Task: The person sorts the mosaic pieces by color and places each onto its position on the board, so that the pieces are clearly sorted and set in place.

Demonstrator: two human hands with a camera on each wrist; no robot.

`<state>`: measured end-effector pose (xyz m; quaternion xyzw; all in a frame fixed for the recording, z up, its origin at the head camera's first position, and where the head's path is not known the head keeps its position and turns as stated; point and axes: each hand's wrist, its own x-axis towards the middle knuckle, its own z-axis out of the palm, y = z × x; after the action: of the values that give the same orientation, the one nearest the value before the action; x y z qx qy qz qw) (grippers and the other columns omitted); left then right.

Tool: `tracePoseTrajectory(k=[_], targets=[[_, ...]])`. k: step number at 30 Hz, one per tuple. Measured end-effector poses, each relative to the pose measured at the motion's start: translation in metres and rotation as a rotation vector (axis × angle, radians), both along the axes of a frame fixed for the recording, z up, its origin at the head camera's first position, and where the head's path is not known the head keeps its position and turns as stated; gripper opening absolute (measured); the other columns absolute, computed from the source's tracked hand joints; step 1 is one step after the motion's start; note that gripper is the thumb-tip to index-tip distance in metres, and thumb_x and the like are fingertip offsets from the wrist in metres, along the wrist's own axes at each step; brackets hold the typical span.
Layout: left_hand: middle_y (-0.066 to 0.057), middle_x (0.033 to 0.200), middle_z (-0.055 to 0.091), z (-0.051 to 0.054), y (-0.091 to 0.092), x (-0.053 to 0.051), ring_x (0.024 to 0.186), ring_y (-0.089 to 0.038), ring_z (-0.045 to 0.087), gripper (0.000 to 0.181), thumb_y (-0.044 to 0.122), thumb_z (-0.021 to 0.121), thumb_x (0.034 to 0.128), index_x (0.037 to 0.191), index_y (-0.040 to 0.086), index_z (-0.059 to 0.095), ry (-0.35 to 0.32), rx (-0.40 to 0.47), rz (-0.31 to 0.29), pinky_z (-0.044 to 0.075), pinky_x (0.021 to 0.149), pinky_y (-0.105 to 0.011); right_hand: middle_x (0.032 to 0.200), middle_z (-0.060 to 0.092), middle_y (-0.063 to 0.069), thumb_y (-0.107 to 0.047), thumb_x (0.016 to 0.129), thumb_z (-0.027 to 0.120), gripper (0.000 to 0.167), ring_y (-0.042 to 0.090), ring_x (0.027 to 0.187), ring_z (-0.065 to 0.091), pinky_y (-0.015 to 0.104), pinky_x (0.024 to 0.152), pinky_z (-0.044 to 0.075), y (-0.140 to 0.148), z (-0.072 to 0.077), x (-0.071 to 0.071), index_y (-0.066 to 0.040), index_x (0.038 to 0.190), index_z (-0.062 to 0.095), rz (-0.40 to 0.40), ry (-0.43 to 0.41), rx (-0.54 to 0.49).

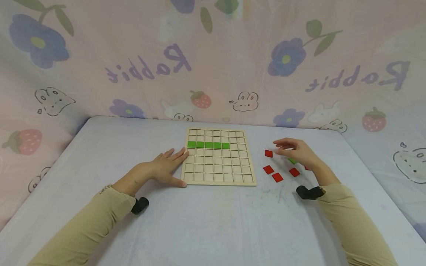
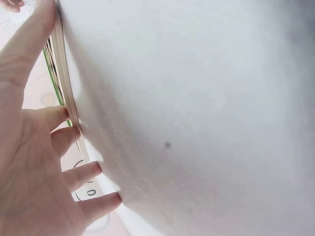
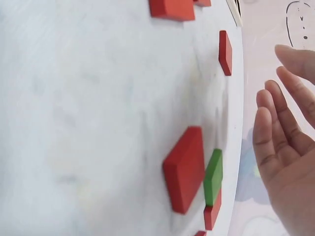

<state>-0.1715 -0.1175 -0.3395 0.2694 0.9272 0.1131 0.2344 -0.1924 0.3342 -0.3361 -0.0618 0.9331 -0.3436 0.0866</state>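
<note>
The left hand (image 1: 163, 169) lies with its fingers spread wide, their tips touching the left edge of the wooden board (image 1: 219, 183), which sits flat on the counter (image 1: 206, 229) with five green tiles (image 1: 209, 145) side by side in its third row from the far edge. To the board's right, the right hand (image 1: 297, 150) hovers with loosely bent, slightly parted fingers holding nothing, above a loose green tile (image 1: 292, 160) and near the scattered red tiles (image 1: 268, 170).
</note>
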Motion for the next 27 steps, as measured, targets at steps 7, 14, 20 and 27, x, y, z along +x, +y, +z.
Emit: tracePoseTrajectory(k=[7, 14, 20, 27], targets=[[-0.013, 0.162, 0.003, 0.000, 0.000, 0.000, 0.145, -0.047, 0.000, 0.103, 0.055, 0.066, 0.0832, 0.155, 0.008, 0.010, 0.006, 0.002, -0.005, 0.006, 0.114, -0.065, 0.131, 0.056, 0.017, -0.036, 0.093, 0.062, 0.050, 0.030, 0.115, 0.053, 0.036, 0.089, 0.045, 0.008, 0.001, 0.004, -0.008, 0.133, 0.054, -0.013, 0.007, 0.014], [-0.012, 0.162, 0.003, -0.001, 0.000, 0.000, 0.145, -0.046, 0.000, 0.103, 0.056, 0.066, 0.0830, 0.155, 0.009, 0.010, 0.010, -0.001, -0.005, 0.006, 0.114, -0.065, 0.131, 0.055, 0.019, -0.035, 0.093, 0.061, 0.050, 0.029, 0.113, 0.051, 0.030, 0.083, 0.048, 0.018, 0.002, 0.008, -0.006, 0.134, 0.053, -0.017, 0.001, 0.008], [-0.012, 0.162, 0.002, 0.000, 0.001, 0.000, 0.145, -0.047, 0.000, 0.103, 0.055, 0.066, 0.0831, 0.155, 0.008, 0.010, 0.007, 0.000, -0.007, 0.006, 0.114, -0.065, 0.130, 0.055, 0.018, -0.034, 0.094, 0.060, 0.049, 0.023, 0.108, 0.051, 0.031, 0.078, 0.048, 0.027, -0.001, 0.012, -0.006, 0.134, 0.053, -0.030, 0.000, 0.017], [-0.012, 0.162, 0.002, 0.000, 0.000, -0.001, 0.145, -0.046, 0.000, 0.103, 0.056, 0.066, 0.0831, 0.155, 0.009, 0.010, 0.010, -0.002, -0.011, 0.006, 0.114, -0.065, 0.133, 0.053, 0.021, -0.032, 0.095, 0.060, 0.050, 0.028, 0.112, 0.050, 0.036, 0.086, 0.044, 0.033, -0.007, 0.013, -0.004, 0.135, 0.051, -0.031, -0.022, 0.027]])
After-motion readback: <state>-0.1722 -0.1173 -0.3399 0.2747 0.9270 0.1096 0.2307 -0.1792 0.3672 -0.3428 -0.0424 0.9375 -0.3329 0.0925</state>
